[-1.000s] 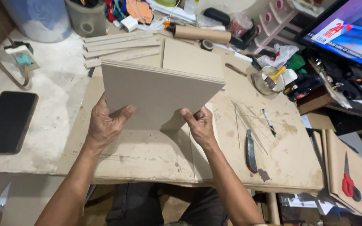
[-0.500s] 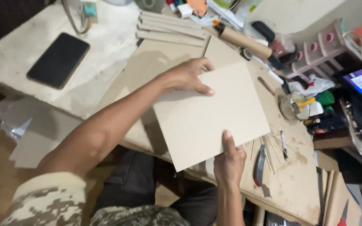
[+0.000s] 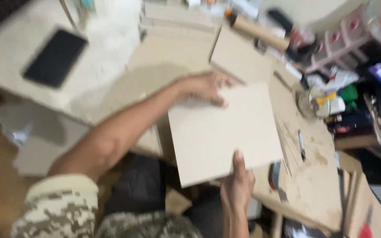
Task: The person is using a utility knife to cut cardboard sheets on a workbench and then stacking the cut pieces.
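Two hands hold one pale square board (image 3: 228,132) flat above the near edge of the worktop (image 3: 318,194). The left hand (image 3: 206,86) lies on the board's far left corner, fingers spread over the top face; its grip is closed on that corner. The right hand (image 3: 237,187) clamps the near edge from below, thumb pressed on top, so its grip is closed on the board too. The board sits slightly tilted, its near corner hanging past the worktop over the person's lap.

Beyond the board lies a smaller brown panel (image 3: 240,57), just beside the left hand. Behind it a cardboard tube (image 3: 261,33) lies on its side, and flat strips (image 3: 177,20) are stacked further left. A black phone (image 3: 56,57) rests on the pale surface at far left, well apart from the hands.

To the right of the board stands a round tub (image 3: 320,99) holding something yellow and white; blur hides what exactly. A pink rack (image 3: 336,42) of small compartments stands behind it, contents too blurred to tell. A dark pen (image 3: 301,145) and a cutter (image 3: 273,175) lie on the worktop near the board's right edge. The left sleeve (image 3: 56,207) shows a camouflage pattern.
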